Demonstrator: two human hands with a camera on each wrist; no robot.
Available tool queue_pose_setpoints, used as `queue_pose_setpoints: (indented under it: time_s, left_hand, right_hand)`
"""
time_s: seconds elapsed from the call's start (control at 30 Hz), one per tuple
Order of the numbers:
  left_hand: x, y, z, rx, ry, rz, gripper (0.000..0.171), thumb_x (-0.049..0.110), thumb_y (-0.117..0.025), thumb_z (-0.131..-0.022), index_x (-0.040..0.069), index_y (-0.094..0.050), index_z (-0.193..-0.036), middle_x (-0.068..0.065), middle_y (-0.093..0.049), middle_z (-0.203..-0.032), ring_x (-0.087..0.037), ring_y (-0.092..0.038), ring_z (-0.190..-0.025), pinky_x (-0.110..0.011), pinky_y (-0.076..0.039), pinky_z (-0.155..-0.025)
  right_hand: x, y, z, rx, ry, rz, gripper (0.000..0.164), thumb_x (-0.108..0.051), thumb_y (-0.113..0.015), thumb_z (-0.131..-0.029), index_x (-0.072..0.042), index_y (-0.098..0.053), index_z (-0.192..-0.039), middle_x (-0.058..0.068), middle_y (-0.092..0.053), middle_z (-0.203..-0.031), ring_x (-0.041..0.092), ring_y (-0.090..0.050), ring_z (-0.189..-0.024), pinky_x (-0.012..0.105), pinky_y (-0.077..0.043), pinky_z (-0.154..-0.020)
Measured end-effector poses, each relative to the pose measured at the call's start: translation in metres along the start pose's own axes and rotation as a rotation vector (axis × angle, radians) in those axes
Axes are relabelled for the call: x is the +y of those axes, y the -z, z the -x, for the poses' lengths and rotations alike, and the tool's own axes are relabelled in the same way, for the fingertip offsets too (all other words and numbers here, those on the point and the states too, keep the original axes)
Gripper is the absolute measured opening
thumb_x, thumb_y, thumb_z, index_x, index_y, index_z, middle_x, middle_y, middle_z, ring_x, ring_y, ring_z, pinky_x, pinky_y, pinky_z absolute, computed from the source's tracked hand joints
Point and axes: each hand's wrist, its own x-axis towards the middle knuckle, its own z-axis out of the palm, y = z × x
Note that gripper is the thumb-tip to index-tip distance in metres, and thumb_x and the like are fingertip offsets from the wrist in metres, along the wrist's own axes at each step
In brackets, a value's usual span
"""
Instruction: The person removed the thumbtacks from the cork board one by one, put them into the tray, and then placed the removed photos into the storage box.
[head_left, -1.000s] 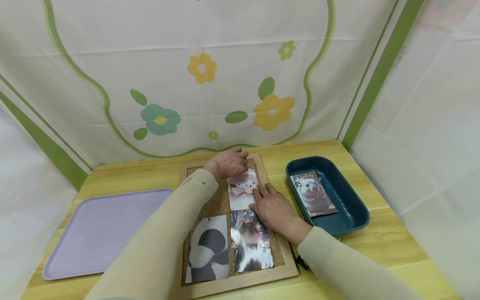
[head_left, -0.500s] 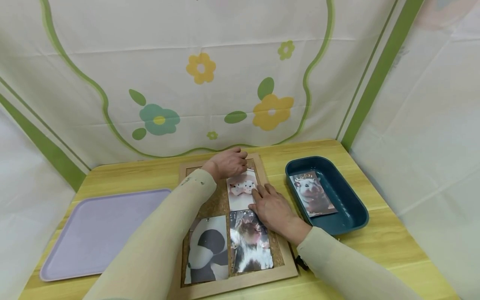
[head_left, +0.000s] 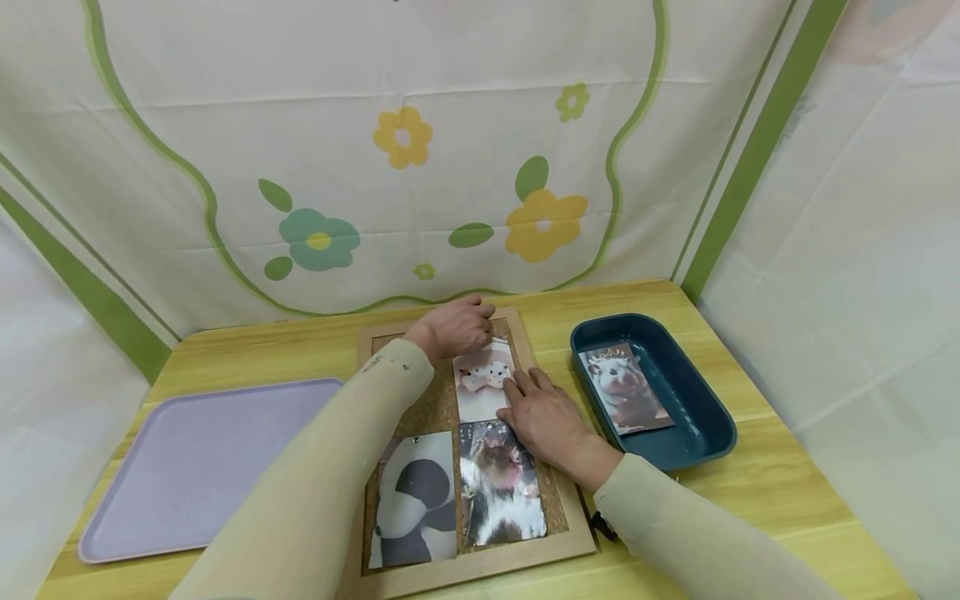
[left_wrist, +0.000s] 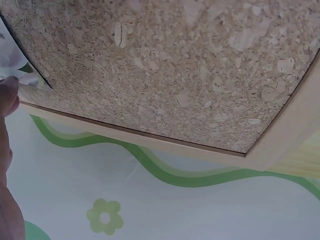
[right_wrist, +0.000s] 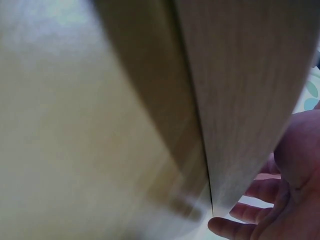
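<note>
A cork board [head_left: 435, 404] in a wooden frame lies on the table. On its upper right is a photo card [head_left: 480, 404] of small white animals. My left hand [head_left: 459, 327] is at the card's top edge, fingers curled; in the left wrist view a fingertip [left_wrist: 10, 87] touches the card's corner [left_wrist: 12, 57]. Whether it pinches a pin there I cannot tell. Fingers extended, my right hand [head_left: 551, 421] rests along the card's right edge. Below are a glossy dark animal card [head_left: 502, 492] and a grey-and-white card [head_left: 412, 508], each with a small pin at its top.
Right of the board stands a dark teal tray [head_left: 697, 417], holding a card of a crowned hamster [head_left: 626, 387]. A flat lilac tray [head_left: 202, 467] lies at the left, partly behind my left sleeve. A flowered curtain [head_left: 450, 192] borders the table's back edge.
</note>
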Motion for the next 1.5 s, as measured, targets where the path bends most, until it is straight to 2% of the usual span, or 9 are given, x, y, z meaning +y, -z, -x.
queue_pose_setpoints:
  time_s: [0.43, 0.83, 1.07, 1.33, 1.5]
  left_hand:
    - [0.0005, -0.0017, 0.0016, -0.019, -0.005, -0.038, 0.014, 0.023, -0.062, -0.106, 0.025, -0.074, -0.114, 0.011, -0.071, -0.112, -0.018, -0.049, -0.096, -0.036, -0.039, -0.084]
    - [0.0013, 0.0028, -0.0033, -0.054, 0.013, -0.029, 0.015, 0.020, -0.065, -0.105, 0.025, -0.077, -0.113, 0.010, -0.073, -0.109, -0.018, -0.050, -0.097, -0.035, -0.039, -0.084]
    - [0.0012, -0.0006, -0.0017, -0.022, 0.005, -0.035, 0.013, 0.022, -0.067, -0.104, 0.026, -0.077, -0.112, 0.011, -0.073, -0.109, -0.018, -0.049, -0.095, -0.035, -0.039, -0.083]
    - [0.0009, -0.0034, 0.0005, -0.038, 0.007, -0.013, 0.016, 0.022, -0.058, -0.109, 0.026, -0.070, -0.119, 0.009, -0.068, -0.118, -0.019, -0.046, -0.098, -0.038, -0.041, -0.088]
    - [0.0000, -0.0021, 0.0001, -0.036, 0.011, -0.008, 0.016, 0.023, -0.056, -0.110, 0.026, -0.069, -0.118, 0.006, -0.066, -0.119, -0.019, -0.047, -0.100, -0.038, -0.043, -0.091]
  right_hand:
    - [0.0004, -0.0003, -0.0001, -0.010, -0.001, 0.006, 0.057, -0.044, -0.055, -0.109, -0.002, -0.058, -0.147, 0.022, -0.054, -0.154, 0.047, -0.048, -0.144, 0.057, -0.057, -0.101]
    - [0.0006, -0.0001, -0.0006, -0.032, -0.013, -0.012, 0.058, -0.046, -0.053, -0.110, -0.003, -0.057, -0.149, 0.021, -0.052, -0.156, 0.046, -0.045, -0.146, 0.058, -0.056, -0.102]
    - [0.0001, 0.0007, 0.0006, -0.040, -0.019, -0.012, 0.059, -0.046, -0.053, -0.110, -0.003, -0.056, -0.150, 0.020, -0.052, -0.157, 0.045, -0.045, -0.147, 0.058, -0.055, -0.103]
    - [-0.0002, 0.0008, 0.0009, -0.045, -0.024, -0.028, 0.058, -0.045, -0.054, -0.110, -0.002, -0.056, -0.150, 0.021, -0.052, -0.157, 0.046, -0.044, -0.147, 0.059, -0.054, -0.104]
    - [-0.0005, 0.0008, 0.0003, -0.041, -0.025, -0.022, 0.058, -0.045, -0.053, -0.110, -0.003, -0.057, -0.150, 0.021, -0.052, -0.157, 0.046, -0.044, -0.147, 0.059, -0.054, -0.104]
